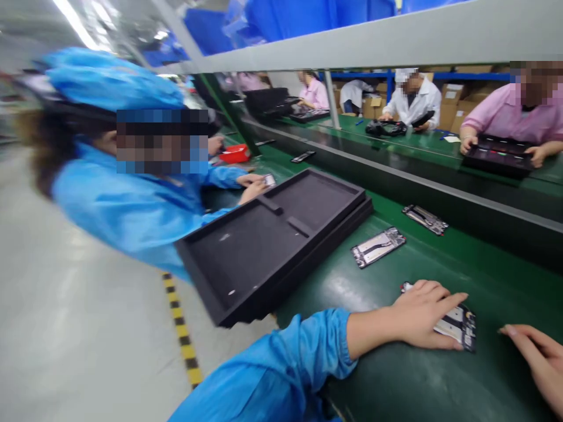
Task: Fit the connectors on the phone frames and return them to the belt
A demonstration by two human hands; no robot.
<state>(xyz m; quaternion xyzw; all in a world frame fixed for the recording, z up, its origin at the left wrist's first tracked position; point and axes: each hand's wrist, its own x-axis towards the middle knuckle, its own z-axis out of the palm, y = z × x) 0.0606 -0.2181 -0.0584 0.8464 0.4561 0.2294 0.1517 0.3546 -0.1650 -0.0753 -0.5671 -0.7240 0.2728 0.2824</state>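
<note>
My left hand (428, 316) lies over an opened phone body (451, 324) on the green bench, its thumb at the near side and its fingers across the top. Part of that phone is hidden under the palm. To its right, my right hand (534, 351) comes in from the frame's edge, with the thumb and forefinger tips brought together. Whatever they may pinch is too small to tell. Beyond my left hand lie two more opened phone bodies, one nearer (378, 247) and one farther back (424, 220), with dark strips across pale insides.
A black foam tray (246, 258), on another, overhangs the bench's left edge. Beside it a co-worker in blue (127, 205) handles a phone part. A dark channel (440, 193) runs behind the bench, with several people beyond. A grey shelf beam (373, 44) crosses above.
</note>
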